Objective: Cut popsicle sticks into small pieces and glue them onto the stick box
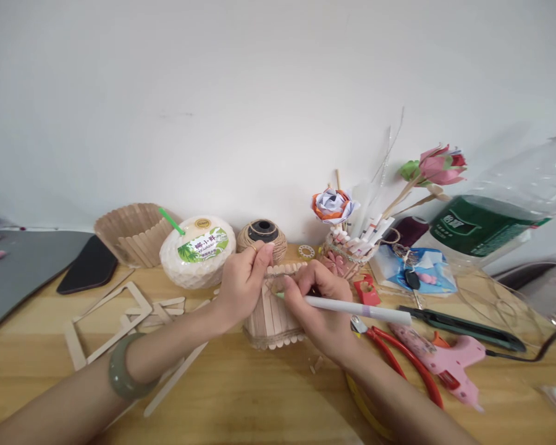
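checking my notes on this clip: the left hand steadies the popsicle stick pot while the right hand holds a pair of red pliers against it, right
Not quite. In the head view the right hand holds a white pen, not the pliers; the red pliers lie on the table beside that hand. The left hand does steady the popsicle stick pot.

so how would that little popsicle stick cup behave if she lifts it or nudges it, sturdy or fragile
The popsicle stick cup probably feels light and stiff, since it is thin wooden sticks set upright side by side. It may be fragile at the joints, so squeezing could pop sticks loose. It stands on the wooden table and looks unlikely to roll, though a push near the rim, where the left hand grips, might tip it.
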`<state>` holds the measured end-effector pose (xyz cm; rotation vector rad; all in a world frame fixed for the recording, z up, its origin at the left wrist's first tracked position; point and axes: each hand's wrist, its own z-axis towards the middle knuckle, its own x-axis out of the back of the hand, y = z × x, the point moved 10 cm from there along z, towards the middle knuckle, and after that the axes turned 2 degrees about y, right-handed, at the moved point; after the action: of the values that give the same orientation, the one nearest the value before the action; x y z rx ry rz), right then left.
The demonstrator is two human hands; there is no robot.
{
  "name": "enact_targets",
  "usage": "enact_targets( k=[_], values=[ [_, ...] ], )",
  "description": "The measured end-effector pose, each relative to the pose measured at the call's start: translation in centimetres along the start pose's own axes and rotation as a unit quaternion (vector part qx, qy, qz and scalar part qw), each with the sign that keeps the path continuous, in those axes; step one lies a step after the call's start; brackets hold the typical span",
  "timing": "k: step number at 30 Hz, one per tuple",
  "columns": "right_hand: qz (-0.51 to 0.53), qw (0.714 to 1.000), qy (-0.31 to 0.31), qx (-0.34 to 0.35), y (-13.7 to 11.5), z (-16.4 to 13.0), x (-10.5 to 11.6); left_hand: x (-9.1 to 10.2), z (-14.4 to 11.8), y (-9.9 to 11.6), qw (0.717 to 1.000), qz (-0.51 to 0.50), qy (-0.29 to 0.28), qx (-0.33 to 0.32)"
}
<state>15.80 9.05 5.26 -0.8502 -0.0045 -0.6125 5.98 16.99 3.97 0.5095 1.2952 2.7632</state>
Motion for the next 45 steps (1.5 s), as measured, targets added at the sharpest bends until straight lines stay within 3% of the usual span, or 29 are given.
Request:
enact_targets(
  k=[45],
  values=[
    [-0.009, 1.0, -0.001, -0.005, 0.1, -0.04, -0.02, -0.02, -0.1, -0.09, 1.0, 0.002, -0.003, 0.003]
  ],
)
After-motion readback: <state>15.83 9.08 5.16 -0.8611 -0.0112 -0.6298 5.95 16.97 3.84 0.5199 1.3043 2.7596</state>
